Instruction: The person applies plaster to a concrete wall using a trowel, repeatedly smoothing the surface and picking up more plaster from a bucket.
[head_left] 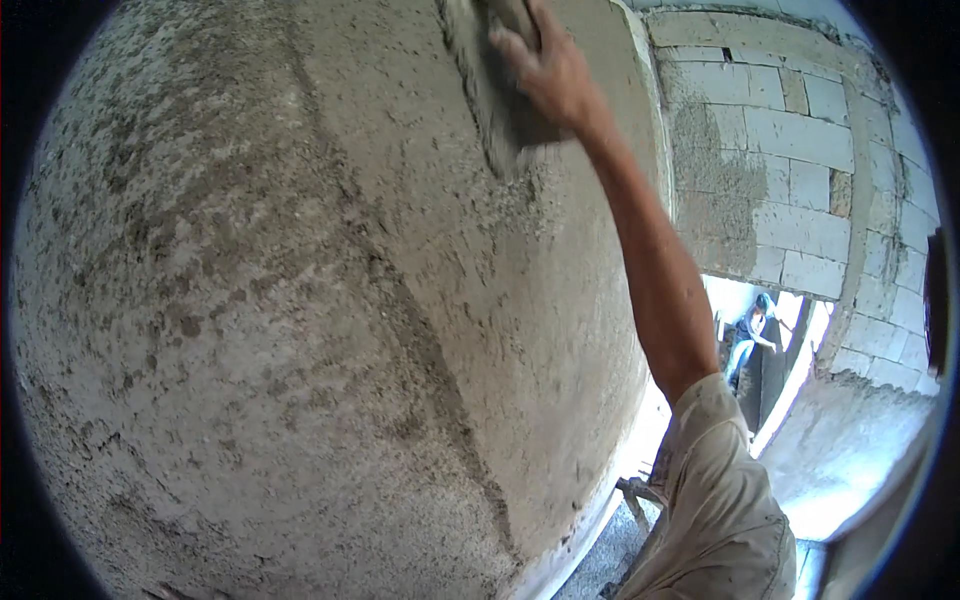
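plastering trowel [500, 90]: flat against the plastered wall [300, 300], high up
right hand [548, 70]: fingers clamped on trowel's handle
block wall [790, 140]: right of trowel

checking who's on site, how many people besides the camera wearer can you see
1. A person is crouched in the bright doorway at lower right, beyond the block wall. The wearer's right hand presses a trowel to the plastered wall. Others may be out of view.

No packages, labels, signs or screens in view.
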